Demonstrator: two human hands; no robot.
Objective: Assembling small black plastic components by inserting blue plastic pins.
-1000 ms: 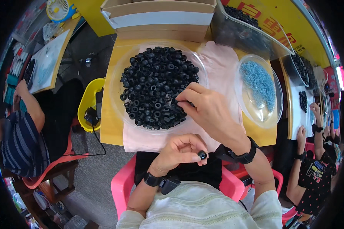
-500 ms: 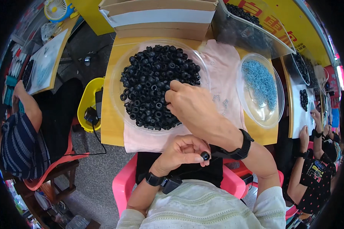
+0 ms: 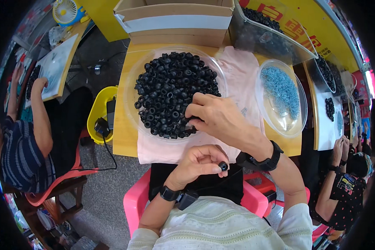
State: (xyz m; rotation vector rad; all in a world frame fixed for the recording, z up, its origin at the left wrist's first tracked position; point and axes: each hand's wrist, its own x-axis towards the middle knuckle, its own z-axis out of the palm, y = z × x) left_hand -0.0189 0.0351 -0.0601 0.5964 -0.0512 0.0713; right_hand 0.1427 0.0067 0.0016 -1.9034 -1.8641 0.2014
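Observation:
My left hand [image 3: 197, 166] is closed near the table's front edge, pinching a small black ring-shaped part [image 3: 223, 166] between thumb and fingers, its hole visible. My right hand [image 3: 217, 114] reaches over the front right side of a heap of similar black parts [image 3: 175, 83]. Its fingers are drawn together at the heap's edge, and whatever lies between them is hidden. The heap fills a round clear plastic tray [image 3: 131, 85] on a pink cloth [image 3: 241, 66]. To the right, an oval clear tray [image 3: 282, 130] contains many tiny blue pieces [image 3: 281, 87].
A cardboard box [image 3: 175, 31] and a clear bin [image 3: 275, 43] of black parts stand at the back. A yellow bucket [image 3: 95, 109] with a black adapter and cable is left of the table. Other people [image 3: 23, 154] sit at tables on both sides.
My right hand has shifted slightly right and nearer to me at the heap's edge. The left hand keeps its hold on the black part. The view has tilted slightly.

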